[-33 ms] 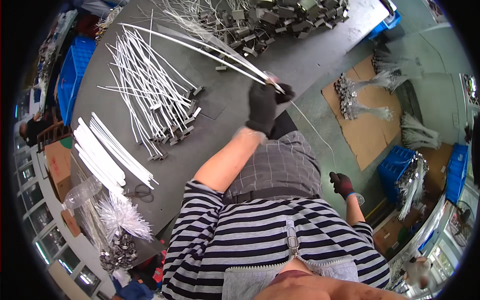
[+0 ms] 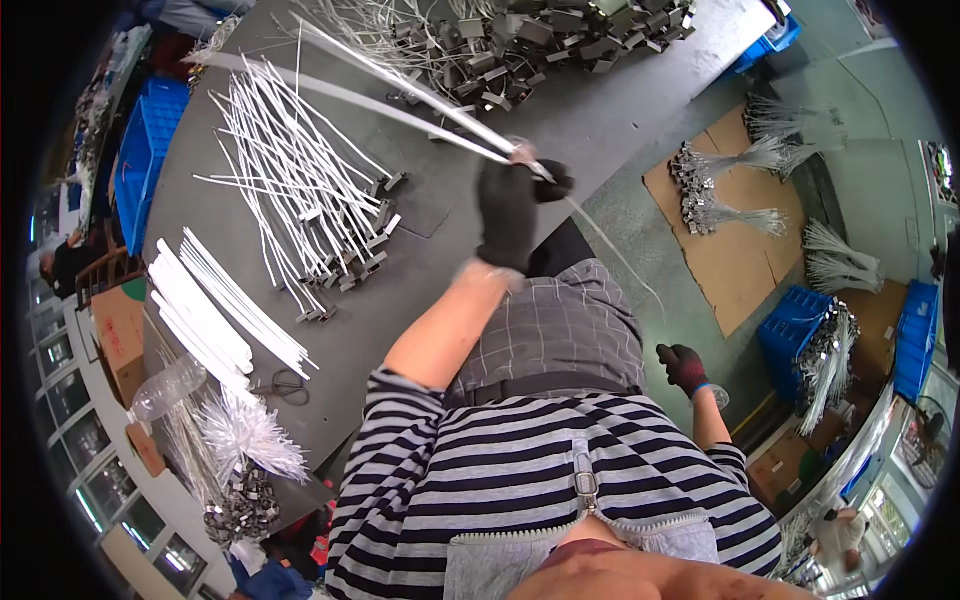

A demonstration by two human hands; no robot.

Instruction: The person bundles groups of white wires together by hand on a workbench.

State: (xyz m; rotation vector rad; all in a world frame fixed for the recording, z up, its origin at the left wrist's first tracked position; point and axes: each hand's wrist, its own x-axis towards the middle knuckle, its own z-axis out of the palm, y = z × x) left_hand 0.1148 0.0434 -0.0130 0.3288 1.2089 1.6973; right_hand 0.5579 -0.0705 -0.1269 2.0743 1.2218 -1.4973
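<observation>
My left hand [image 2: 508, 205], in a black glove, is closed round the ends of long white tubes [image 2: 420, 90] above the table. The tubes reach away to the far left; one is smeared by motion. From this hand a thin pale wire [image 2: 612, 243] trails down to the right, ending a little above my right hand [image 2: 685, 368]. That hand, in a dark glove, is held low off my right side with its fingers curled; whether anything is in them I cannot make out. Left of my left hand lies a bunch of white wires [image 2: 290, 150] with small grey metal blocks [image 2: 345, 268].
A heap of grey blocks with wires [image 2: 540, 50] covers the table's far side. White tubes [image 2: 200, 310], black scissors [image 2: 285, 388] and a plastic bottle [image 2: 168, 388] lie at left. Wire bundles rest on floor cardboard [image 2: 730, 285] at right, near a blue crate [image 2: 790, 325].
My left hand has shifted slightly left with the tubes, which have swung and spread apart. The trailing wire has moved left and its end sits higher. My right hand has barely moved.
</observation>
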